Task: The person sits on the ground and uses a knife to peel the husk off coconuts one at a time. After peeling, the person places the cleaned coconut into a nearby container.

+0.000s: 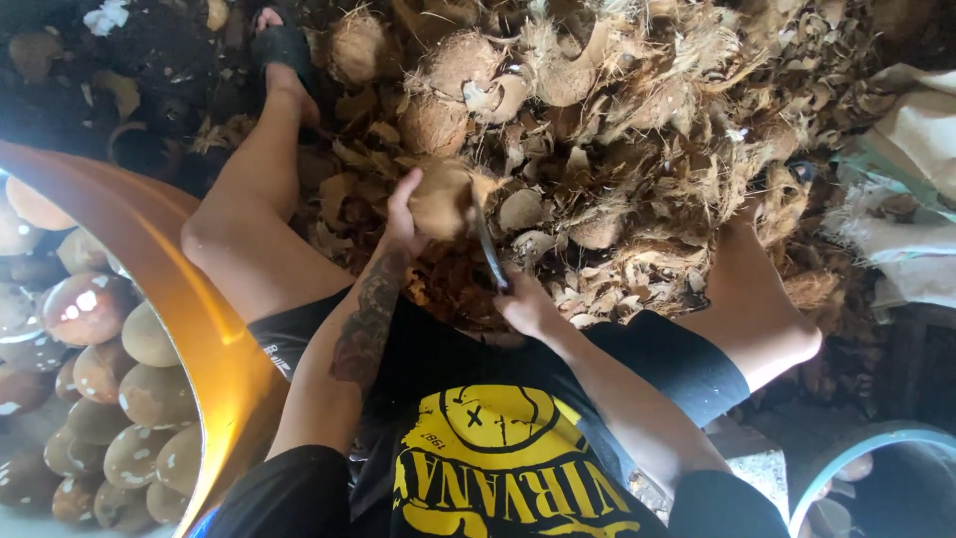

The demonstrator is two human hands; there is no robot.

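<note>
Head view looked down on a big heap of coconut husks [677, 149] between the seated person's legs, with an orange tub [214, 339] of peeled coconuts [149, 394] at the left. The left hand [403, 214] gripped a half-husked coconut [441, 199] over the heap. The right hand [525, 304] was closed on a knife [489, 249], its blade against the coconut.

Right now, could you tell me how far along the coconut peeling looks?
Done: a tub on the person's left holds many peeled coconuts, and husk scraps cover the ground ahead. In hand: the left hand grips one coconut while the right hand works a knife against it. Left: several unpeeled coconuts lie in the pile beyond; how many more are buried cannot be told.
</note>
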